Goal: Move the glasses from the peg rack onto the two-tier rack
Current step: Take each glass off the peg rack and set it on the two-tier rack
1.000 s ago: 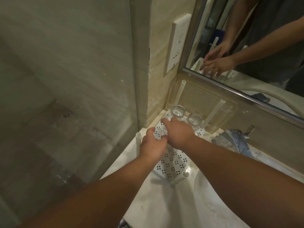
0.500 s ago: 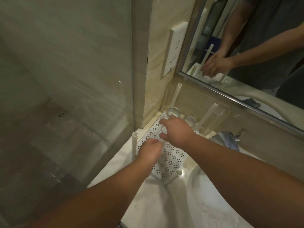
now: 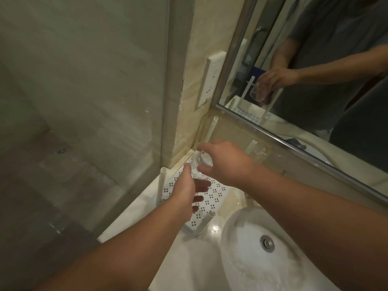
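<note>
One clear glass [image 3: 199, 164] in play here, gripped by the right hand [image 3: 226, 162] just above the white perforated rack [image 3: 212, 198] on the tabletop [image 3: 189, 265]. Left hand [image 3: 184, 196] is loose, fingers spread under it. Four white posts visible, no readable writing anywhere.

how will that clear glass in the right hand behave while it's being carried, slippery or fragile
The glass looks thin, clear and smooth, so it is probably fragile and somewhat slippery. The right hand grips it from above by the fingers, so it seems light. Held tilted above the perforated rack shelf, a slip could crack it.
</note>
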`<state>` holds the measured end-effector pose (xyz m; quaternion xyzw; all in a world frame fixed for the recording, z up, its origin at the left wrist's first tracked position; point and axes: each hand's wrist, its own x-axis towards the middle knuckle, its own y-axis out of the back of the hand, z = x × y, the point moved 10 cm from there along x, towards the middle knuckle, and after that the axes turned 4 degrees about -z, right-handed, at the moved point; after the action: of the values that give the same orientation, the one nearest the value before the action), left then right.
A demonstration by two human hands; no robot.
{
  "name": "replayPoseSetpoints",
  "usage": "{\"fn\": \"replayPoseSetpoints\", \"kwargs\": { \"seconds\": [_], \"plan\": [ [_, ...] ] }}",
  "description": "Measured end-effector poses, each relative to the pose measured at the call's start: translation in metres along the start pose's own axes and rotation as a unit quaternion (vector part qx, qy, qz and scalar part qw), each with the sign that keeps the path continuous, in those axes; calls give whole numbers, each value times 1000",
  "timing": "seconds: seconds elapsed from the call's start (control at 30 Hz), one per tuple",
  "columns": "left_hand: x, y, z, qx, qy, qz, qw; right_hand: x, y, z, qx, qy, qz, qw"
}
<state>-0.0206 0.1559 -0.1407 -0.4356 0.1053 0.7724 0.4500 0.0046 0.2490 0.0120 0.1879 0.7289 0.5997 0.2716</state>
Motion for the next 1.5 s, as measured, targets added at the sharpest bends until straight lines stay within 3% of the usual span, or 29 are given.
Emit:
{"fn": "replayPoseSetpoints", "kwargs": {
  "seconds": [0.37,0.63,0.87,1.23,1.5],
  "plan": [
    [-49,-12,38,-54,-66,-15,996,-61,53,-22,39,17,177,983],
    [-84,-36,64,-49,-90,-88,991,-99,65,-8,154,-18,290,944],
    [-101,-60,80,-27,-153,-154,976,-110,43,20,254,-107,299,914],
    [-133,-100,101,82,-332,-154,927,-137,36,54,369,-144,306,866],
    [-138,-156,84,133,-350,-210,903,-184,38,100,366,-200,339,844]
  ]
}}
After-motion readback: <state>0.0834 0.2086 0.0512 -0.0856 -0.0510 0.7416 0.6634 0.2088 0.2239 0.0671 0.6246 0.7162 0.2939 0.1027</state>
